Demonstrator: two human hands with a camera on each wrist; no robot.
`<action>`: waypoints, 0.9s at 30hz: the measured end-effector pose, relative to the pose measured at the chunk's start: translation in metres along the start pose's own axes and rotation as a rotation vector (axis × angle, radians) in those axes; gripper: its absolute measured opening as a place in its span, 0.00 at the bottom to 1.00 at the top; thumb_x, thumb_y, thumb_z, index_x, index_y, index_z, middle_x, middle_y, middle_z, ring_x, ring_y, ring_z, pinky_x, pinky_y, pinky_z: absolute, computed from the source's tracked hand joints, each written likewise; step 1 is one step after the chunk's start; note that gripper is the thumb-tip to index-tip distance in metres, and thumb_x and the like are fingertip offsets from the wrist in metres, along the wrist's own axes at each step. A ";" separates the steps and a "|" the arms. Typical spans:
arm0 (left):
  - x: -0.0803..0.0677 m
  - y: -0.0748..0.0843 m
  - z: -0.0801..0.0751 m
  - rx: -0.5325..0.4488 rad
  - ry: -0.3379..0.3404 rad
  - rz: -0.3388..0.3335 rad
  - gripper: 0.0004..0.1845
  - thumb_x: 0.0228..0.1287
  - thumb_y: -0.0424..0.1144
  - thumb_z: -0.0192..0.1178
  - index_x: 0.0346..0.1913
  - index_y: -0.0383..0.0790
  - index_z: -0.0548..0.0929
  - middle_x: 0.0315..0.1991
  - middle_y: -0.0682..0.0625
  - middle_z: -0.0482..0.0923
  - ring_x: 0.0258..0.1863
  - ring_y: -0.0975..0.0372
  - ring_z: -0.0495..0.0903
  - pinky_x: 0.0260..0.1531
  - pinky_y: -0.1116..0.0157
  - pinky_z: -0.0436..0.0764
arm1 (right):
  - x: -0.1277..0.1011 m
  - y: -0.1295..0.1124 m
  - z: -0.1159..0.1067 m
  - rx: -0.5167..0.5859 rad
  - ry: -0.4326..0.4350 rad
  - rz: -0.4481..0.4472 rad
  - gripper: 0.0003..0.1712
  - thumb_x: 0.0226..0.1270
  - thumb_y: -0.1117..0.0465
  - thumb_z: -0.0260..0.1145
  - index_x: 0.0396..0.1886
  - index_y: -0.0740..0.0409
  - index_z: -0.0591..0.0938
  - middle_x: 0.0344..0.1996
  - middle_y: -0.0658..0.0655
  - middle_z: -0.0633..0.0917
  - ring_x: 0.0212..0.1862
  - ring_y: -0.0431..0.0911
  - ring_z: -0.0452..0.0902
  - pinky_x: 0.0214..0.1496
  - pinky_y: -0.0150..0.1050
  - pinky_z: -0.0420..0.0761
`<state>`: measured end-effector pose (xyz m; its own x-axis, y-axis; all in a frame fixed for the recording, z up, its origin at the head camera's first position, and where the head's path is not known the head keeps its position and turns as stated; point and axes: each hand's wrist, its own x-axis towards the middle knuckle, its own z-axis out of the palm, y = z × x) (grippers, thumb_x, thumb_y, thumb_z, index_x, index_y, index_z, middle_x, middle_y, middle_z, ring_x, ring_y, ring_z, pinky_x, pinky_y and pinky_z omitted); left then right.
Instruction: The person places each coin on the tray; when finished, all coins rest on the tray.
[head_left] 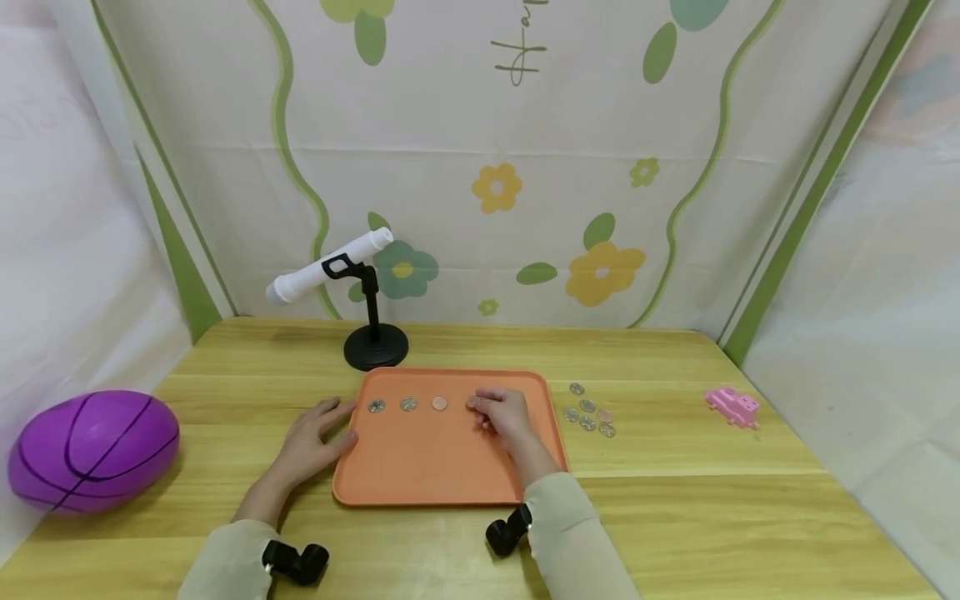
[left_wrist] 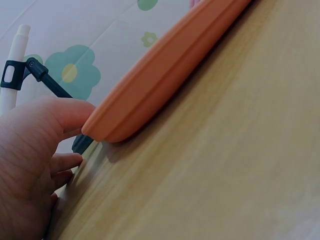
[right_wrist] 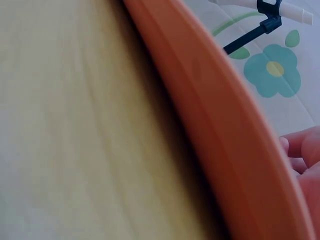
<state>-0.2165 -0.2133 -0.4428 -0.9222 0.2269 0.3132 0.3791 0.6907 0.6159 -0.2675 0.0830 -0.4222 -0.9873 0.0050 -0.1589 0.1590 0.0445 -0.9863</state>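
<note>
An orange tray lies on the wooden table, with a row of coins near its far edge: two silvery, the left one and its neighbour, then a copper-coloured one. Over the tray, right of this row, my right hand pinches a small coin at its fingertips. My left hand rests at the tray's left edge, fingers loosely bent, fingertips against the rim. In the right wrist view the tray's side wall hides most of the right hand and the coin.
Several loose coins lie right of the tray, and farther right is a pink toy. A white tube-shaped device on a black stand stands behind the tray. At the far left sits a purple ball with black lines.
</note>
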 end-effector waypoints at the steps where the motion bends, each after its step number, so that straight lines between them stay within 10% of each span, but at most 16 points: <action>1: 0.000 0.000 0.000 0.001 -0.002 -0.002 0.27 0.56 0.44 0.56 0.57 0.35 0.69 0.56 0.30 0.58 0.55 0.36 0.53 0.46 0.38 0.50 | 0.000 0.000 0.000 -0.002 0.004 -0.004 0.17 0.55 0.67 0.62 0.45 0.68 0.77 0.28 0.61 0.82 0.16 0.40 0.74 0.16 0.28 0.69; 27: 0.000 0.003 0.000 0.019 0.004 0.002 0.26 0.56 0.44 0.56 0.56 0.35 0.70 0.56 0.30 0.59 0.55 0.37 0.54 0.47 0.39 0.50 | -0.001 0.003 0.001 -0.006 0.037 -0.023 0.15 0.54 0.72 0.61 0.42 0.73 0.77 0.23 0.64 0.80 0.13 0.39 0.70 0.14 0.28 0.68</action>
<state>-0.2156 -0.2112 -0.4405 -0.9212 0.2252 0.3173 0.3791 0.7030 0.6017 -0.2665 0.0823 -0.4247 -0.9900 0.0407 -0.1348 0.1368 0.0506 -0.9893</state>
